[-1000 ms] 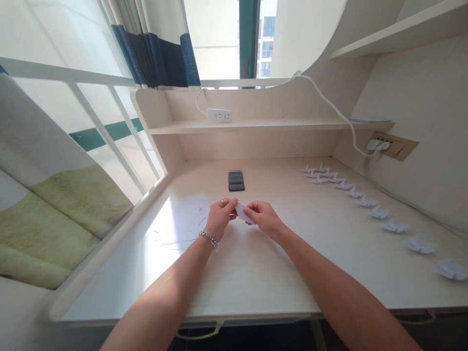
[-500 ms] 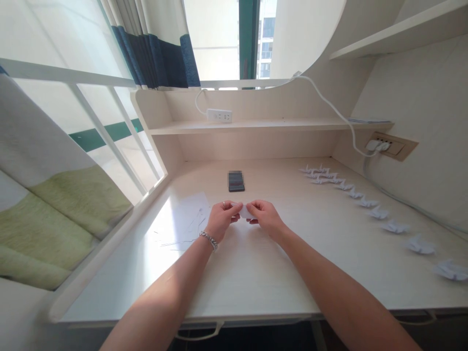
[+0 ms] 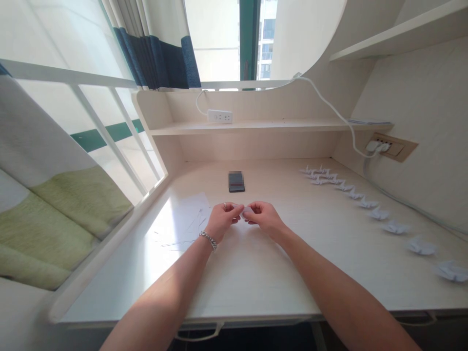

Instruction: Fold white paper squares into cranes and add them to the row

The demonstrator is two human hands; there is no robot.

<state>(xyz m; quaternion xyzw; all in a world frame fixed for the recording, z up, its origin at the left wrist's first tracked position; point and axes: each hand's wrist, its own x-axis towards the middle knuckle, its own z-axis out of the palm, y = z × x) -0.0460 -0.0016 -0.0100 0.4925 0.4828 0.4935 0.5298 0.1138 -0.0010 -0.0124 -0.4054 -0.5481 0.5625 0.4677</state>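
Between my two hands is a small folded piece of white paper [image 3: 247, 211], held a little above the white desk [image 3: 252, 273]. My left hand [image 3: 224, 218], with a ring and a chain bracelet, pinches its left side between thumb and fingers. Thumb and fingertips of my right hand [image 3: 263, 215] grip its right side. My fingers cover much of the paper, so its exact folds are hidden. To the left lie white paper sheets [image 3: 186, 214] with thin strips on them, partly in sunlight. Just beyond my hands rests a dark, phone-like flat object [image 3: 236, 182].
Several folded white paper cranes [image 3: 378, 213] run in a line along the desk's right side. A power strip [image 3: 219, 116] sits on the back shelf [image 3: 270, 126]. A white cable [image 3: 331, 105] drops to the wall socket [image 3: 393, 146]. Curtains [image 3: 54, 229] hang at the left.
My right hand has shifted slightly, and less of the white paper shows between my fingers. The other things stay where they were.
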